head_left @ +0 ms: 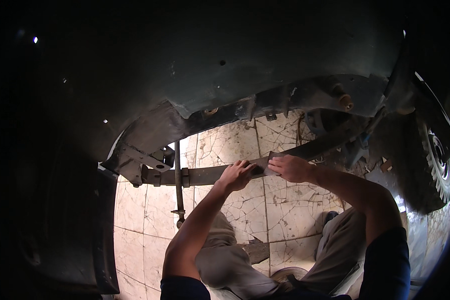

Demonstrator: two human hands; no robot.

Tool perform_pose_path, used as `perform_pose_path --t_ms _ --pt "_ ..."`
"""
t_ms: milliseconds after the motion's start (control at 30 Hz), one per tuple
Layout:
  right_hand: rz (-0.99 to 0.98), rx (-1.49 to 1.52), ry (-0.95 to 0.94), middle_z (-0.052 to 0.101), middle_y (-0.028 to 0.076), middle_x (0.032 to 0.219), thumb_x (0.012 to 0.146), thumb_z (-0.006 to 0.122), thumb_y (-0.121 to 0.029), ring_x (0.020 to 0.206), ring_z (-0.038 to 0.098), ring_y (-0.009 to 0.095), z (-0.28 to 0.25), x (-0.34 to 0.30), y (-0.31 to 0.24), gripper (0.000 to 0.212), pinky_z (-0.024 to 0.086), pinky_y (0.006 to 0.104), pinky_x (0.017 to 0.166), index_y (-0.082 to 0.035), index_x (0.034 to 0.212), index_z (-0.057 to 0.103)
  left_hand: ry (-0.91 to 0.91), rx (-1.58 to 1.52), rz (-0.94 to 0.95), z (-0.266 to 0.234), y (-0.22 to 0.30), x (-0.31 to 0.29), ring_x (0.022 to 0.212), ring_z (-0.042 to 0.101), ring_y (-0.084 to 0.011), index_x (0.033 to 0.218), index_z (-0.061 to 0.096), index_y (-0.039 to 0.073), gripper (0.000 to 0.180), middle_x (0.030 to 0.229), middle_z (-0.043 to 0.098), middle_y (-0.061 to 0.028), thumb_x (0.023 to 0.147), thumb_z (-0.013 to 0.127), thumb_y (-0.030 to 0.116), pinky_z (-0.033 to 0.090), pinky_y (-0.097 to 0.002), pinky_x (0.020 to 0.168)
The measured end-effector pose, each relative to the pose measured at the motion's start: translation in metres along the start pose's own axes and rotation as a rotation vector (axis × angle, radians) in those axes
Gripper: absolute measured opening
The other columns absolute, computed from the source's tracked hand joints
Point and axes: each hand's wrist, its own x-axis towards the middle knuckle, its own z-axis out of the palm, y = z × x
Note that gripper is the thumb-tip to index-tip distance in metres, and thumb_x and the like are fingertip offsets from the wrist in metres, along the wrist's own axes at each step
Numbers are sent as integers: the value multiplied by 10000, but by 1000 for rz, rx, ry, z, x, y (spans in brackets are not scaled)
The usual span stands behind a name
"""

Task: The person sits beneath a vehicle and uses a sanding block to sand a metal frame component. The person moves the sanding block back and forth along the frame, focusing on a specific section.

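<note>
A long dark leaf spring [207, 176] runs under the vehicle body, curving up to the right. Both my hands are at its middle. A small brown sheet [261, 164] that looks like sandpaper lies over the spring between them. My left hand [237, 175] has its fingers bent over the spring at the sheet's left end. My right hand [290, 168] pinches the right end, where a corner of the sheet sticks up past the fingertips. The undersides of both hands' grips are hidden.
Above hangs the dark body panel [220, 65] with a frame rail [230, 111] below it. A thin rod [178, 180] hangs left of my hands. A toothed-edge wheel [437, 150] stands at the far right. A dark flat piece [256, 251] lies on the cracked tile floor [290, 215] between my legs.
</note>
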Motion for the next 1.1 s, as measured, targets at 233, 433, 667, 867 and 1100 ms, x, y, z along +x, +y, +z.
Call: perform_pose_path --t_ms 233,433,667,867,1100 --pt "-82 23 34 559 60 1308 858 586 -220 1214 521 191 -7 6 -12 424 437 344 922 -97 1264 577 -36 36 -19 -3 6 4 1181 522 -326 1402 466 158 542 1311 528 -97 894 634 246 502 -402 932" --pt "-15 -66 55 564 48 1263 855 570 -192 1195 512 187 -2 9 -21 409 435 354 904 -99 1253 592 -23 36 5 -3 3 0 1185 520 -324 1383 486 157 512 1317 522 -99 900 630 249 499 -408 937" --pt "-23 -61 64 557 73 1291 867 563 -200 1200 508 201 6 9 -25 381 441 381 906 -95 1230 610 -29 2 3 -6 5 1 1193 514 -332 1390 485 170 525 1316 521 -99 890 638 210 499 -411 947" --pt "8 -161 39 546 81 1344 887 545 -188 1216 510 207 2 7 -35 372 459 406 894 -94 1243 601 -8 9 8 -1 0 -1 1172 531 -336 1396 491 189 555 1306 530 -102 867 657 171 503 -421 947" --pt "53 -61 -26 535 68 1366 893 541 -203 1244 501 204 7 10 -29 402 460 415 896 -91 1278 570 -5 25 26 1 0 3 1153 544 -346 1393 497 189 552 1288 543 -117 865 657 177 493 -418 962"
